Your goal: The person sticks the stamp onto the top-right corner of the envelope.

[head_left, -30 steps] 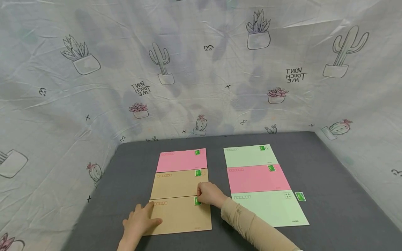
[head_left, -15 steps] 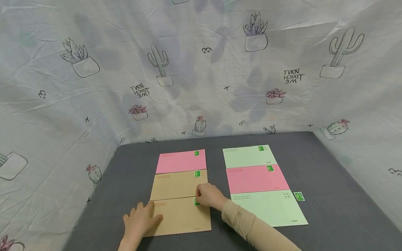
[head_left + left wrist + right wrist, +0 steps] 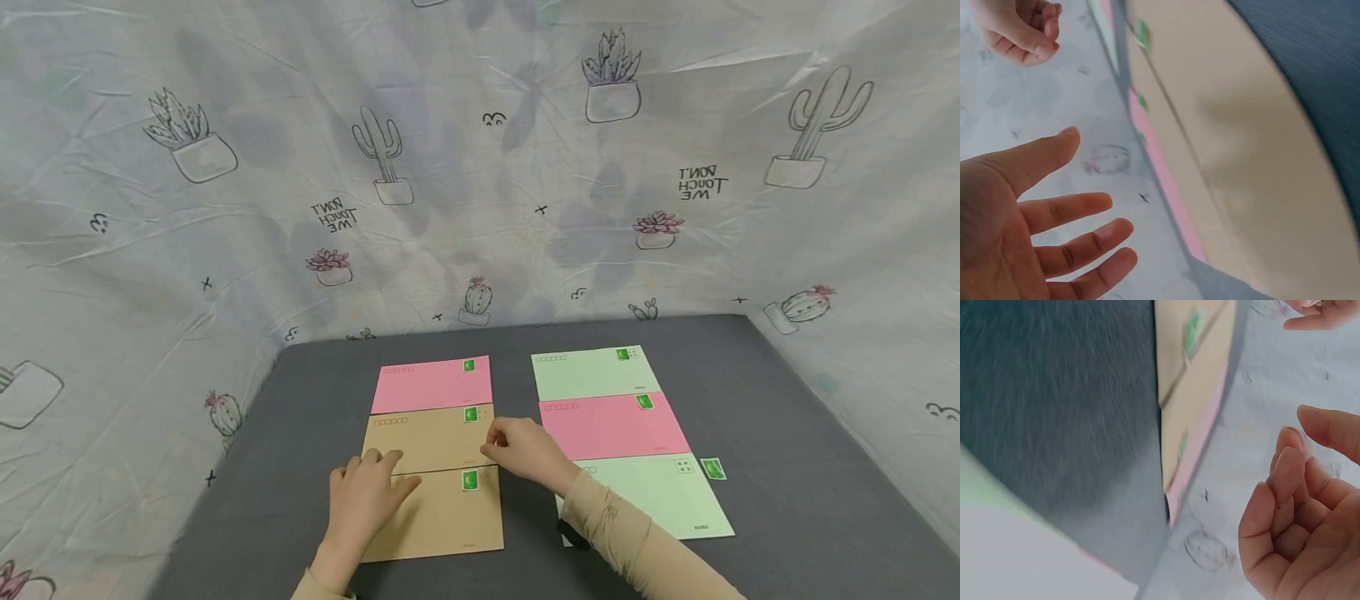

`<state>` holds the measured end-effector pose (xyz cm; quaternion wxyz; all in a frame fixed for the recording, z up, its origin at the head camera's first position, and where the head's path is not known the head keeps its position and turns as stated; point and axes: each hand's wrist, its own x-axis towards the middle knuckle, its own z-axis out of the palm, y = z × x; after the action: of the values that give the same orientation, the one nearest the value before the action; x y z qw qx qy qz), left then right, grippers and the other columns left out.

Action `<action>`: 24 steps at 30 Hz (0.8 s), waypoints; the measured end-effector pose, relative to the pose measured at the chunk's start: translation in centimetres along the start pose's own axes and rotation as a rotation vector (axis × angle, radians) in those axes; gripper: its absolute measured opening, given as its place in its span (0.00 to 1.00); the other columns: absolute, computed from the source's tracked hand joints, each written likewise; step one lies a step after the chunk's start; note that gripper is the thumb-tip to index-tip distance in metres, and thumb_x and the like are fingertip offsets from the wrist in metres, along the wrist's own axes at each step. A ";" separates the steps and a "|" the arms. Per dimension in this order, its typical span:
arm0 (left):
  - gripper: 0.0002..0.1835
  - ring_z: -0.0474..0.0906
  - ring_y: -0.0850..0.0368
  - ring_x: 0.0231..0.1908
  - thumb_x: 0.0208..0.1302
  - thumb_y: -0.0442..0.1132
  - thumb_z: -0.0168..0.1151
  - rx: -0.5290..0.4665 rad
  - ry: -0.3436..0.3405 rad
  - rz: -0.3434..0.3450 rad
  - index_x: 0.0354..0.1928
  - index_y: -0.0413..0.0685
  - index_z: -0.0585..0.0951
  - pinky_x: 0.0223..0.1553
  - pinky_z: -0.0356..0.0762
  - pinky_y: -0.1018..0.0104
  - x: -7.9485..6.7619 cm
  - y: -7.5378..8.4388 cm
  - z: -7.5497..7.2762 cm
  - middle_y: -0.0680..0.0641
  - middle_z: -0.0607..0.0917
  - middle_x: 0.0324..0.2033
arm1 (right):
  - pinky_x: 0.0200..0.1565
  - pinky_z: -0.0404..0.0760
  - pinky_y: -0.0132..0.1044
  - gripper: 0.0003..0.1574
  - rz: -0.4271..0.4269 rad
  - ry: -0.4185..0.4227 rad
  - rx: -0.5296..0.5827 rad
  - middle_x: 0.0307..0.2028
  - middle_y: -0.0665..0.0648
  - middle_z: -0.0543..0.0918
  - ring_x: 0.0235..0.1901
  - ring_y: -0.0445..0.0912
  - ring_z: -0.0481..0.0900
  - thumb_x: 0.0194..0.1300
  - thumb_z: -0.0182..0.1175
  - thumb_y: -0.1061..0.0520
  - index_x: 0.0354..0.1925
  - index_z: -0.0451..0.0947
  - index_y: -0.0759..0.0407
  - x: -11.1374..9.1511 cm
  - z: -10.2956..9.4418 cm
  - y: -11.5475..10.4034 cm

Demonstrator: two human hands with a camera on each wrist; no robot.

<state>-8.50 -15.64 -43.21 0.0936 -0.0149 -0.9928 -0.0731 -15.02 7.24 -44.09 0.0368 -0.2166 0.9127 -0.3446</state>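
A brown envelope (image 3: 450,529) lies at the front left, with a green stamp (image 3: 470,480) near its top right corner. My left hand (image 3: 363,500) hovers over the left part of this envelope, fingers spread and holding nothing. Nothing is between the fingers of my right hand (image 3: 528,450), which is over the right end of the brown envelope (image 3: 427,437) behind. In the right wrist view, the right hand (image 3: 1300,531) has loosely curled fingers and its thumb apart from them. The left wrist view shows the left hand (image 3: 1047,225) clear of the paper.
A stamped pink envelope (image 3: 420,389) tops the left column. To the right lie a stamped green envelope (image 3: 585,383), a stamped pink one (image 3: 607,433) and a green one (image 3: 660,504) with a printed stamp box. A loose stamp (image 3: 713,469) lies beside it on the dark cloth (image 3: 810,517).
My right hand has let go of the stamp on the front brown envelope and moved up and right. My left hand has lifted off that envelope's left edge and moved right and forward.
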 end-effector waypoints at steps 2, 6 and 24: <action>0.23 0.77 0.48 0.30 0.50 0.56 0.67 -0.005 0.041 0.031 0.43 0.50 0.83 0.38 0.71 0.44 0.4 1.0 -0.3 0.45 0.83 0.33 | 0.20 0.66 0.30 0.08 0.023 0.019 0.008 0.19 0.45 0.74 0.17 0.37 0.66 0.61 0.60 0.51 0.27 0.77 0.51 -0.3 -1.0 0.3; 0.20 0.77 0.49 0.31 0.50 0.55 0.67 -0.029 0.115 0.084 0.42 0.51 0.84 0.37 0.72 0.47 1.1 2.8 -0.6 0.47 0.82 0.31 | 0.21 0.67 0.32 0.08 0.079 0.062 0.034 0.20 0.46 0.75 0.17 0.39 0.68 0.60 0.61 0.49 0.28 0.77 0.50 -1.0 -3.0 1.0; 0.20 0.75 0.54 0.34 0.54 0.56 0.64 -0.213 0.143 0.239 0.44 0.53 0.84 0.42 0.69 0.54 2.8 11.4 -0.8 0.50 0.83 0.34 | 0.30 0.71 0.35 0.17 0.280 0.205 0.015 0.32 0.54 0.81 0.30 0.42 0.75 0.63 0.58 0.44 0.39 0.78 0.57 -5.9 -11.8 6.7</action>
<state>-10.65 -4.40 -40.25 0.1698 -0.1373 -0.9614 -0.1673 -14.75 21.45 -39.94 -0.0071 -0.0509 0.9303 -0.3632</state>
